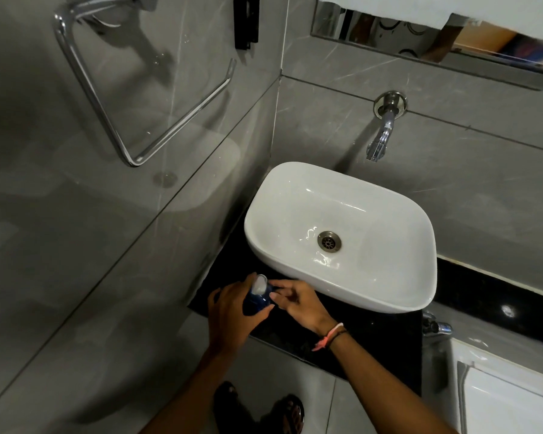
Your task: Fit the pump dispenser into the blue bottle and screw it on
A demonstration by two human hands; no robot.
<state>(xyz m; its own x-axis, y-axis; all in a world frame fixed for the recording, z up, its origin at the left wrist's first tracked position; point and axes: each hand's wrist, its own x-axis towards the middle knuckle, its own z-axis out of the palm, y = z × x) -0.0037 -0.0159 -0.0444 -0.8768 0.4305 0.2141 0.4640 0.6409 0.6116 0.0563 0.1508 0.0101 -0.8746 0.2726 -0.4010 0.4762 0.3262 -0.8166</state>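
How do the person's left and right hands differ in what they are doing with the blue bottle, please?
The left hand wraps around the body of the blue bottle, while the right hand only brings its fingertips to the top, beside the white pump dispenser. The right wrist wears a pink and black thread band; the left wrist is bare. Both hands work over the black counter, in front of the sink.
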